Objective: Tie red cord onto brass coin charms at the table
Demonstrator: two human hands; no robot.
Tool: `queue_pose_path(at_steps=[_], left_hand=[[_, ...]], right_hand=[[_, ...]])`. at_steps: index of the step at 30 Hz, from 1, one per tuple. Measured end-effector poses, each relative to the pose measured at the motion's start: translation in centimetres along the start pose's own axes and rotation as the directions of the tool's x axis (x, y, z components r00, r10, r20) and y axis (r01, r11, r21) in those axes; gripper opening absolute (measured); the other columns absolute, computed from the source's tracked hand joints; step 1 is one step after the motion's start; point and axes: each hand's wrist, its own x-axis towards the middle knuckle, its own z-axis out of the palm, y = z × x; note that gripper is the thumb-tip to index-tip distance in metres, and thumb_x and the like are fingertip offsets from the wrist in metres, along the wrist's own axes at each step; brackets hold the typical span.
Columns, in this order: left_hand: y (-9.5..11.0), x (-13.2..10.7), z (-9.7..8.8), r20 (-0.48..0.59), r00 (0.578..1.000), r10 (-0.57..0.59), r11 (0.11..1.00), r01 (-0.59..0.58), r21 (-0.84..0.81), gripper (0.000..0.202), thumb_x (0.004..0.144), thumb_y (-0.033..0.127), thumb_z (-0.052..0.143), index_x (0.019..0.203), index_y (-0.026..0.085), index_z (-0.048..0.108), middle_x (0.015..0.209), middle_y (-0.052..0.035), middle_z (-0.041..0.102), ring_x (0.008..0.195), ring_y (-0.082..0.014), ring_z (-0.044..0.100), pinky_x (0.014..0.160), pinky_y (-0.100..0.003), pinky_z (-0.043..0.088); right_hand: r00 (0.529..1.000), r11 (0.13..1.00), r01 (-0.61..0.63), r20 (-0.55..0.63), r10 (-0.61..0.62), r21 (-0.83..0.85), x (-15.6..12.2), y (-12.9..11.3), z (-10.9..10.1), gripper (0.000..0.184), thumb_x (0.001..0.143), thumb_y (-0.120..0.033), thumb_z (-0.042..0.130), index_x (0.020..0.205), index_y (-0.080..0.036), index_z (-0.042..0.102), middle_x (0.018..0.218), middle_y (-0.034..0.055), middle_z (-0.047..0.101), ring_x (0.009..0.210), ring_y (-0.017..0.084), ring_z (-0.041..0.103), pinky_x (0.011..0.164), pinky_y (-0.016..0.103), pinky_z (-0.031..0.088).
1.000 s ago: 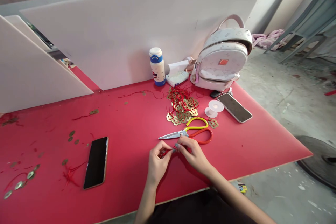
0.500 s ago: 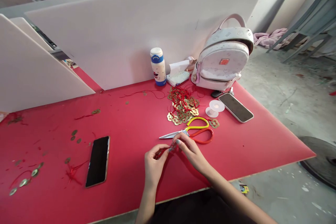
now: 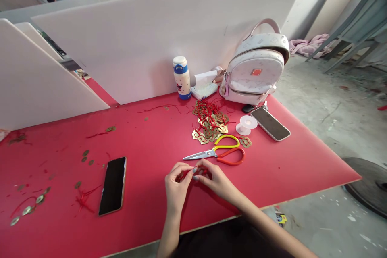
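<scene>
My left hand (image 3: 175,185) is closed in a pinch on a red cord (image 3: 181,176), part of which is bunched inside the curled fingers. Close against it, my right hand (image 3: 216,181) pinches the same cord, thumb and fingertips almost meeting the left ones. Whether a coin hangs on the cord is hidden by the fingers. Just beyond the hands lie scissors (image 3: 222,153) with one yellow and one red handle, blades pointing left. Behind them is a pile of brass coins (image 3: 211,125) tied with red cord, and one tied coin cluster (image 3: 246,142) sits by the handles.
A black phone (image 3: 113,185) lies left of the hands, with loose coins (image 3: 86,153) and cord scraps around. To the right are a clear spool (image 3: 246,125) and another phone (image 3: 270,124). A bottle (image 3: 182,78) and white backpack (image 3: 256,68) stand against the white partition (image 3: 127,44).
My right hand has drawn down slightly and its fingers have curled more around the cord. The left hand stays nearly in place, still pinching. The view has shifted slightly.
</scene>
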Motion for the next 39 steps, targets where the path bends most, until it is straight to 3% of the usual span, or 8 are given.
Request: queue_pose_path(at_steps=[3,8,11,14,19,22,27,39], left_hand=[[0.1,0.0,0.0,-0.016,1.0,0.01,1.0,-0.009,0.024,0.013,0.081,0.028,0.068,0.074,0.019,0.073,0.072,-0.0018,0.062,0.063,-0.0151,0.055,0.058,-0.023,0.043],[-0.3,-0.3,-0.1,-0.102,0.983,0.154,0.954,-0.121,0.274,0.009,0.081,0.027,0.07,0.077,0.025,0.077,0.077,-0.0034,0.068,0.07,-0.0195,0.058,0.07,-0.028,0.045],[-0.2,-0.4,0.0,-0.067,0.977,0.204,0.903,-0.162,0.398,0.009,0.081,0.024,0.071,0.08,0.028,0.079,0.078,-0.0033,0.071,0.067,-0.0198,0.054,0.071,-0.029,0.043],[0.1,-0.4,0.2,0.075,0.99,0.119,0.951,-0.136,0.277,0.01,0.081,0.023,0.071,0.077,0.027,0.078,0.077,-0.0034,0.071,0.071,-0.02,0.058,0.07,-0.028,0.044],[0.3,0.0,0.1,0.259,0.965,-0.037,0.992,0.068,-0.111,0.011,0.077,0.027,0.074,0.069,0.019,0.076,0.075,-0.0048,0.068,0.071,-0.0187,0.062,0.065,-0.025,0.047],[0.4,0.2,0.1,0.228,0.972,-0.049,0.981,0.09,-0.171,0.017,0.076,0.032,0.075,0.068,0.017,0.073,0.072,-0.003,0.065,0.065,-0.0158,0.058,0.061,-0.023,0.045],[0.8,0.1,0.6,0.118,0.989,-0.089,0.984,0.105,-0.141,0.02,0.083,0.035,0.068,0.073,0.018,0.066,0.071,-0.0011,0.063,0.069,-0.016,0.059,0.067,-0.023,0.047],[-0.7,-0.5,1.6,0.006,0.972,-0.234,0.95,0.23,-0.214,0.021,0.075,0.037,0.073,0.072,0.017,0.069,0.067,-0.0018,0.067,0.067,-0.0167,0.061,0.064,-0.023,0.047]], right_hand=[[1.0,1.0,-0.024,-0.004,0.024,0.003,0.1,0.1,0.0,0.014,0.089,-0.03,0.06,0.084,-0.017,0.061,0.075,0.003,0.069,0.07,0.017,0.064,0.066,0.027,0.047],[1.0,0.939,0.024,-0.008,-0.028,-0.343,-0.2,-0.3,-1.4,0.009,0.089,-0.019,0.06,0.08,-0.019,0.064,0.079,0.0027,0.068,0.074,0.018,0.061,0.068,0.027,0.045],[0.995,0.892,0.097,0.018,-0.099,-0.441,-0.4,-0.8,-2.4,0.009,0.091,-0.017,0.059,0.084,-0.02,0.064,0.084,0.0036,0.065,0.079,0.019,0.059,0.07,0.027,0.044],[0.98,0.866,0.191,0.041,-0.194,-0.463,-0.4,-1.3,-3.0,0.011,0.094,-0.02,0.056,0.085,-0.022,0.063,0.086,0.0042,0.062,0.082,0.02,0.057,0.072,0.028,0.043],[0.971,0.918,0.233,0.026,-0.237,-0.321,0.0,-1.8,-3.0,0.015,0.095,-0.02,0.052,0.081,-0.021,0.058,0.085,0.0031,0.056,0.076,0.017,0.053,0.069,0.027,0.042],[0.97,0.941,0.231,-0.013,-0.241,-0.247,0.2,-1.7,-2.4,0.014,0.094,-0.019,0.052,0.08,-0.021,0.054,0.079,0.0018,0.056,0.072,0.017,0.051,0.067,0.026,0.041],[0.97,0.947,0.213,-0.064,-0.234,-0.242,0.3,-1.4,-2.0,0.012,0.093,-0.018,0.051,0.081,-0.02,0.053,0.079,0.0017,0.058,0.072,0.016,0.052,0.067,0.026,0.041],[0.981,0.955,0.174,-0.038,-0.188,-0.241,0.2,-1.3,-2.2,0.012,0.09,-0.016,0.052,0.079,-0.02,0.055,0.074,0.0003,0.06,0.069,0.015,0.054,0.066,0.024,0.041]])
